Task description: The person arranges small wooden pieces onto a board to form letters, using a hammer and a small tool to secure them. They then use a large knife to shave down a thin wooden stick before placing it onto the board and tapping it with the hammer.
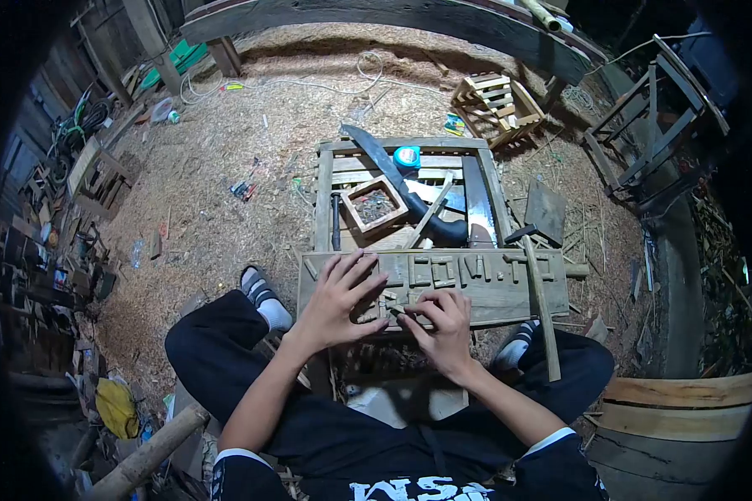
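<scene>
A wooden board [510, 294] lies across in front of me, with small wood strips [443, 271] set out in letter-like shapes along it. My left hand [338, 301] rests on the board's left part, fingers spread, beside several short strips. My right hand [444, 327] is closed, thumb and fingertips pinching a small wood piece [395, 307] near the board's front edge. Part of that piece is hidden by the fingers. A hammer [540, 305] lies over the board's right end, its handle pointing toward my knee.
Behind the board, a slatted wooden frame [323, 200] bears a square nail box [374, 227], a long black-handled blade [380, 154], a blue tape measure [407, 157] and a handsaw [476, 196]. A slatted crate [522, 104] stands beyond. Wood shavings [217, 150] cover the ground.
</scene>
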